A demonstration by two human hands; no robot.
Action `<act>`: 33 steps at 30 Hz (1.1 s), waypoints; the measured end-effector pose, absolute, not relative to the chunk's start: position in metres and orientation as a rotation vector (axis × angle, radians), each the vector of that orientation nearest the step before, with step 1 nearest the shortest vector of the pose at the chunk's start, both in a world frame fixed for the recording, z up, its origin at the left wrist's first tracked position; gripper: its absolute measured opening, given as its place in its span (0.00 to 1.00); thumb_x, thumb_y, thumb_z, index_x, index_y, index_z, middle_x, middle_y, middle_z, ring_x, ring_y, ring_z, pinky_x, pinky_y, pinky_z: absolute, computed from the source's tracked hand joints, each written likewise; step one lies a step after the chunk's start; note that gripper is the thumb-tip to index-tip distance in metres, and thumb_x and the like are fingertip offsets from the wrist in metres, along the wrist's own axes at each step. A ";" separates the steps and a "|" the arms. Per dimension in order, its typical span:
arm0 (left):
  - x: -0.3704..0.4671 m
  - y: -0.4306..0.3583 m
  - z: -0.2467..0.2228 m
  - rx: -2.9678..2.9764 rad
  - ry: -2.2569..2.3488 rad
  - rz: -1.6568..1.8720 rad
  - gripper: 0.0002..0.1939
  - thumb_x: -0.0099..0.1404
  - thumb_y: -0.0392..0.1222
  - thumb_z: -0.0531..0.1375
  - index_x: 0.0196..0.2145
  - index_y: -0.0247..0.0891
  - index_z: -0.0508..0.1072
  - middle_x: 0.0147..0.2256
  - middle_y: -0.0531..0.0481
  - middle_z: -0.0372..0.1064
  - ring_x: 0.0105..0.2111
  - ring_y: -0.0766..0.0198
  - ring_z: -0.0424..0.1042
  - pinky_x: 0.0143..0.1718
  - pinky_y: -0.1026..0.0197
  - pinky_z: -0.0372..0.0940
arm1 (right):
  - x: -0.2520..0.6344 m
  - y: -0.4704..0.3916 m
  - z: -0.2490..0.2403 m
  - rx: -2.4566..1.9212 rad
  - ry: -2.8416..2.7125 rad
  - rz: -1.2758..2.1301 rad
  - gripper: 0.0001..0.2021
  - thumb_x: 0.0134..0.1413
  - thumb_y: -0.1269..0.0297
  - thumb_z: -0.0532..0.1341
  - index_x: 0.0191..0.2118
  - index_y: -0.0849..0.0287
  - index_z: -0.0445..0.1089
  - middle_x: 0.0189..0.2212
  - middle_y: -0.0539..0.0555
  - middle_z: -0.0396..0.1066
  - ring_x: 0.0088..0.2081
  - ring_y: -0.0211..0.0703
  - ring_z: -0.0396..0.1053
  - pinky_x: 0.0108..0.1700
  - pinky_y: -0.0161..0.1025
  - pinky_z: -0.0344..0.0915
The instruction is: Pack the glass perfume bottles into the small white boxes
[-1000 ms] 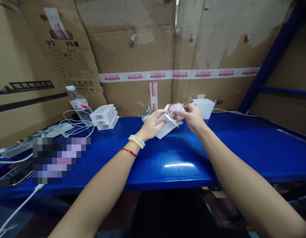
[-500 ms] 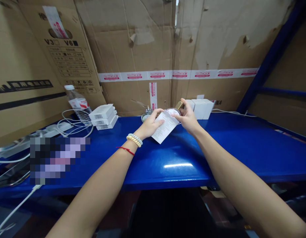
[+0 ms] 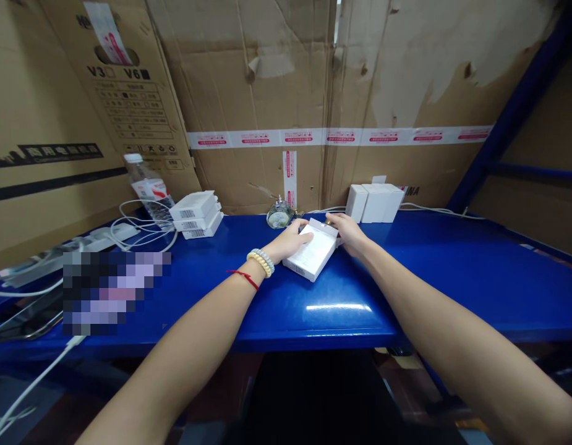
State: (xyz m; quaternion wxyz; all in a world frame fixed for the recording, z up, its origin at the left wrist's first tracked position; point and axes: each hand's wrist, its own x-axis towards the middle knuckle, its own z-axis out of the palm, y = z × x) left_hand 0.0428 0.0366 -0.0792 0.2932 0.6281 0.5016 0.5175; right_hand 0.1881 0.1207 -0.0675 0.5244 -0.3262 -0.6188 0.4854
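My left hand is closed around the side of a small white carton, with the thumb lying on its printed face. The carton is tilted above the blue table, its barcode end towards me and an end flap raised at the far side. At that far end my right hand is closed, its fingers curled behind the flap. A bit of gold cap shows at its fingertips; the bottle under the cap is hidden. Just beyond my left hand, a round glass perfume bottle stands on the table.
Stacked white cartons sit at the left, beside a plastic water bottle, white cables and a power strip. More white cartons stand at the back right. Cardboard walls the back of the blue table.
The gold-capped bottle in my right hand has come down behind the carton's raised flap and is now mostly hidden. The carton has turned and lowered, showing its barcode end.
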 end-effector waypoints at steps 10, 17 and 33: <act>0.034 0.052 -0.089 1.768 1.284 1.539 0.18 0.62 0.39 0.57 0.50 0.37 0.61 0.43 0.46 0.67 0.38 0.63 0.70 0.39 0.60 0.65 | 0.194 0.112 -0.064 -0.590 -1.568 1.303 0.21 0.45 0.47 0.65 0.38 0.60 0.70 0.28 0.52 0.70 0.26 0.39 0.66 0.26 0.34 0.60; 0.027 0.056 -0.091 1.862 1.203 1.688 0.22 0.63 0.40 0.56 0.53 0.35 0.56 0.46 0.42 0.66 0.46 0.60 0.69 0.49 0.54 0.64 | 0.198 0.106 -0.061 -0.510 -1.684 1.294 0.26 0.43 0.43 0.65 0.42 0.59 0.72 0.37 0.56 0.73 0.37 0.42 0.69 0.35 0.36 0.65; 0.027 0.042 -0.084 2.201 1.128 1.555 0.23 0.64 0.48 0.56 0.53 0.37 0.56 0.44 0.44 0.67 0.41 0.59 0.69 0.41 0.58 0.64 | 0.199 0.093 -0.057 -0.389 -1.925 1.339 0.21 0.33 0.54 0.71 0.35 0.63 0.76 0.29 0.54 0.73 0.31 0.40 0.69 0.36 0.37 0.62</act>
